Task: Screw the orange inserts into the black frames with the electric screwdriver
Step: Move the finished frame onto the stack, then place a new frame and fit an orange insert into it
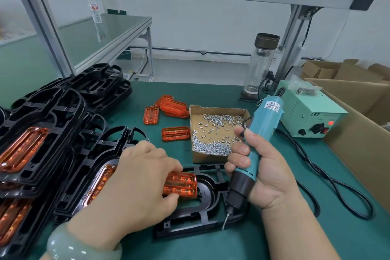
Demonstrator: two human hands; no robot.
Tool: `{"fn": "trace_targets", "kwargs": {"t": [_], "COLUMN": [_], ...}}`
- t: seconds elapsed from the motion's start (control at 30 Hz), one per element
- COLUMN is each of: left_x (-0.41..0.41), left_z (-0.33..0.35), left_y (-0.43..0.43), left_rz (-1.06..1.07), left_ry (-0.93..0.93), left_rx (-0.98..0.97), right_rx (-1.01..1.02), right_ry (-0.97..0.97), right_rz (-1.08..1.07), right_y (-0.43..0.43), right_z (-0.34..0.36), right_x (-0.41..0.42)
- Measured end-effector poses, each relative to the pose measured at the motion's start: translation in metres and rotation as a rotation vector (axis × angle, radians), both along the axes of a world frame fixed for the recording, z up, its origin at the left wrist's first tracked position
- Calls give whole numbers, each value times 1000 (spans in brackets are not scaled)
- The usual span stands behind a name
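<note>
One orange insert (181,184), pinched by the left hand's (139,183) thumb and fingers, runs rightward from them over the black frame (190,227). The right hand's (268,173) fingers wrap the electric screwdriver (262,120), its bit (224,221) just beyond.

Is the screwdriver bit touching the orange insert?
No, the screwdriver bit hangs by the black frame's rim, apart from the orange insert.

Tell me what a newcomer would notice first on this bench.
The right hand grips the teal electric screwdriver at centre right, bit aimed down at the black frame in front. The left hand pinches an orange insert on that frame; behind them sits a cardboard box of silver screws.
</note>
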State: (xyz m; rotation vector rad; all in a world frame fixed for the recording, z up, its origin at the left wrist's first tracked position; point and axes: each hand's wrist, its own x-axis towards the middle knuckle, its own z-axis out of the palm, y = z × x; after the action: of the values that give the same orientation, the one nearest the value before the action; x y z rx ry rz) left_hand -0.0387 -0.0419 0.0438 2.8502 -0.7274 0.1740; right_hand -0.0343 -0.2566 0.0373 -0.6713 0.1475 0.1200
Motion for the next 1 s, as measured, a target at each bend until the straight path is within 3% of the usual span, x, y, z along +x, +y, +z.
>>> {"fn": "trace_targets", "kwargs": {"t": [0.5,0.73,1.0], "left_x": [-6,-5,0], "left_z": [3,6,3], "left_y": [-11,-7,-27], "left_rz": [52,59,8], "left_ry": [58,87,110], "left_rx": [191,101,215], "right_rx": [-9,-12,-12], "right_ry": [6,5,2], "right_rz": [3,1,1], "right_y": [1,1,2], "right_z": [0,0,-1], "right_x": [0,1,1]}}
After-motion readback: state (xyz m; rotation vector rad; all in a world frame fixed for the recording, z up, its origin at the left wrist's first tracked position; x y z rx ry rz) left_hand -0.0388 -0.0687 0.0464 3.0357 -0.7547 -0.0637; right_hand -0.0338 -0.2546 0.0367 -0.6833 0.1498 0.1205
